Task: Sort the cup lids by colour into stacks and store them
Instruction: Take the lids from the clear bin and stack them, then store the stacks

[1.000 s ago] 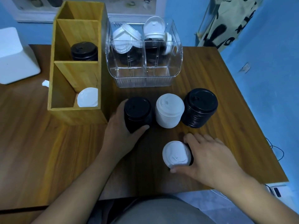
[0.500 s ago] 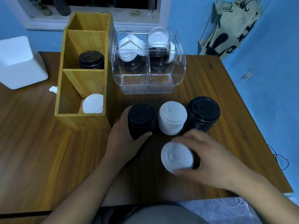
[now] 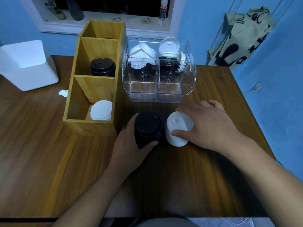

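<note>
We are clasping the black plastic lid stack (image 3: 147,125) in our left grip (image 3: 127,145), the white plastic lid stack (image 3: 177,123) in our right grip (image 3: 211,126), both on the wooden desk (image 3: 49,153); tilting either risks shedding lids.

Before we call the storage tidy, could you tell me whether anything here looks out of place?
Yes: in the clear organiser, white lids lie tilted and jumbled over black lids, colours mixed. A crumpled white scrap lies on the table beside the wooden box.
</note>
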The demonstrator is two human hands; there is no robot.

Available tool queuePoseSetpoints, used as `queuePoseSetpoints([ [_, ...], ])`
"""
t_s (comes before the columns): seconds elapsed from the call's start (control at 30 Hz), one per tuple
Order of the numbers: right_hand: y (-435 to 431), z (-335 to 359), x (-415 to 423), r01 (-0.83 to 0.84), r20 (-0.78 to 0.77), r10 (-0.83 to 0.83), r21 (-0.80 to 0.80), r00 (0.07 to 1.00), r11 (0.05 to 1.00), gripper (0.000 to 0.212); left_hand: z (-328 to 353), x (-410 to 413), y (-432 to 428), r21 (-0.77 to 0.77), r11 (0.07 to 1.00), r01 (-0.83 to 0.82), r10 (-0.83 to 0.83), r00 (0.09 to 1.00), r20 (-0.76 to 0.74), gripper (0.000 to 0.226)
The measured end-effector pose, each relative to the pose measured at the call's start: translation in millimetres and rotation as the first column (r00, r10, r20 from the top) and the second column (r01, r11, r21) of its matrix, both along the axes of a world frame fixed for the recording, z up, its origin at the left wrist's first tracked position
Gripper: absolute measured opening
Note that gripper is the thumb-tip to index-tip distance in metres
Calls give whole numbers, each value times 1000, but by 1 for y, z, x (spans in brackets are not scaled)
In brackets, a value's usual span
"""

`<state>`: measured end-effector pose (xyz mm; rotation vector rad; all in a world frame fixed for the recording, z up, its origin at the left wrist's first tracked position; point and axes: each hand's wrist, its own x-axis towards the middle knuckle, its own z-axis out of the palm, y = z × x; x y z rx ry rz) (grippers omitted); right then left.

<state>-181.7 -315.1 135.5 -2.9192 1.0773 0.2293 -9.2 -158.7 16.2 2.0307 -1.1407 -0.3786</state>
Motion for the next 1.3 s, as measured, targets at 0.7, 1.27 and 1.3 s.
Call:
queuePoseSetpoints([
  [0.7, -131, 45, 99, -82, 534, 29, 75, 845, 994, 31, -2, 2, 0, 38, 999, -13, 15, 999, -50, 108],
  [1.27, -201, 32, 140, 68, 488, 117, -346, 865, 936, 22, -4, 3, 0, 44, 999, -10, 11, 1000, -24, 104],
  [1.3, -190, 36, 129, 58, 544, 155, -354, 825, 934, 21, -3, 2, 0, 39, 999, -10, 11, 1000, -28, 103],
])
